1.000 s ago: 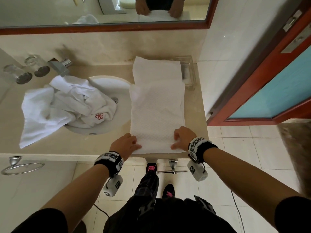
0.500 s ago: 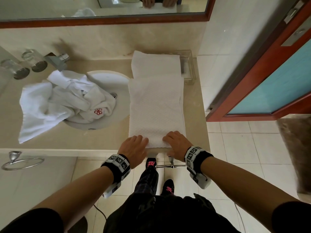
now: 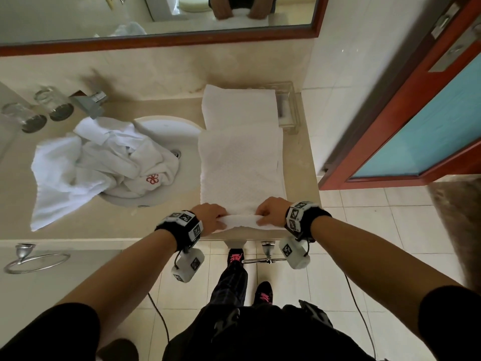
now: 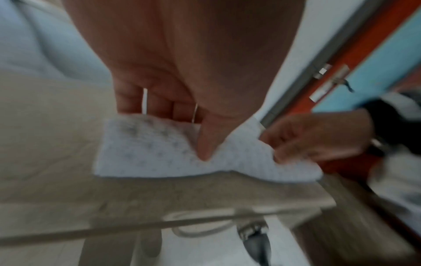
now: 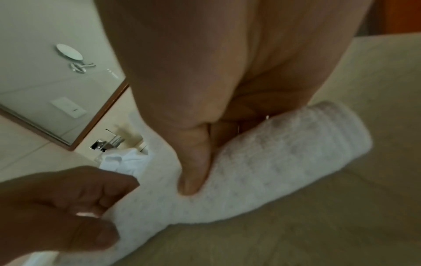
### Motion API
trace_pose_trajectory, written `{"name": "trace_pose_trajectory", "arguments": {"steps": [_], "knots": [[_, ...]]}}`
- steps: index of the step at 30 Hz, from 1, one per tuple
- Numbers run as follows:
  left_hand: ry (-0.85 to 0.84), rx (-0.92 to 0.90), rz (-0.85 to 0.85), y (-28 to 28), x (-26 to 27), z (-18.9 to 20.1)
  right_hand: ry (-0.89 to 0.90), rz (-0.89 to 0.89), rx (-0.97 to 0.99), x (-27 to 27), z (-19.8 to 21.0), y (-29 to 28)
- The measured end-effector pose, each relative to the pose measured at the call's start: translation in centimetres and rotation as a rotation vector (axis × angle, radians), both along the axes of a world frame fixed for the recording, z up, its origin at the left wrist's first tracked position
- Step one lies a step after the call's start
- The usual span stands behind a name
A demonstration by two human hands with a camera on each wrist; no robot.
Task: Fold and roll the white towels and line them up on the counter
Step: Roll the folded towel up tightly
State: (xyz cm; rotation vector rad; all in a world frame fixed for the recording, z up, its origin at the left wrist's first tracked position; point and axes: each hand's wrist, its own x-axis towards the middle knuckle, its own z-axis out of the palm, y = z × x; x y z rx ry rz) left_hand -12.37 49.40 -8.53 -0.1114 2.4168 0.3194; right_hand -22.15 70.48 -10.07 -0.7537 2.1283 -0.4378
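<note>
1. A long folded white towel lies flat on the beige counter, running from the near edge back to the wall, to the right of the sink.
2. Its near end is turned over into a short roll at the counter's front edge.
3. The left hand grips the left end of that roll, fingers curled over the top and thumb pressed into the cloth.
4. The right hand grips the right end in the same way, thumb dug into the roll and fingers wrapped behind it.
5. The white sink basin holds a crumpled heap of white towels; one bears a red emblem, and part of the heap spills over the rim onto the counter to the left.
6. A clear tray stands at the back right corner, partly covered by the far end of the folded towel; what it holds cannot be made out.
7. Two glass tumblers stand beside the tap; any contents cannot be told.
</note>
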Motion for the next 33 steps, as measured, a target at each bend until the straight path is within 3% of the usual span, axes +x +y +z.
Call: {"name": "trace_pose_trajectory", "arguments": {"steps": [2,6,11,12,15,17,22,25,27,33], "knots": [[0.004,-0.065,-0.059,1.2,-0.5,0.2,-0.026,-0.005,0.021,-0.4,-0.1,-0.4],[0.274,-0.122,-0.265,5.4,0.5,-0.7,-0.042,-0.001,0.080,-1.2,0.8,-0.9],[0.366,-0.021,-0.226,5.2,0.5,-2.8,-0.076,-0.015,0.100,-1.6,1.5,-1.3],[0.378,0.005,-0.216,5.1,0.3,-2.8,-0.029,-0.016,0.100,-1.1,1.8,-1.5],[0.388,0.067,-0.136,5.0,-0.3,-2.6,0.406,0.165,0.075,2.0,0.9,-1.6],[0.381,0.063,-0.118,4.9,-0.4,-2.8,0.567,0.236,0.055,4.5,-1.0,-0.9],[0.403,0.166,-0.097,3.9,0.7,-3.4,0.577,0.324,0.056,3.1,-2.2,-1.3],[0.534,-0.009,-0.235,3.1,2.4,-4.2,0.515,0.364,0.152,2.2,-2.0,-2.2],[0.502,-0.096,-0.275,2.9,3.1,-4.6,0.499,0.364,0.189,2.6,-1.9,-2.4],[0.215,-0.039,-0.145,3.4,0.4,-2.7,0.455,0.344,0.215,3.0,-0.6,-2.5]]}}
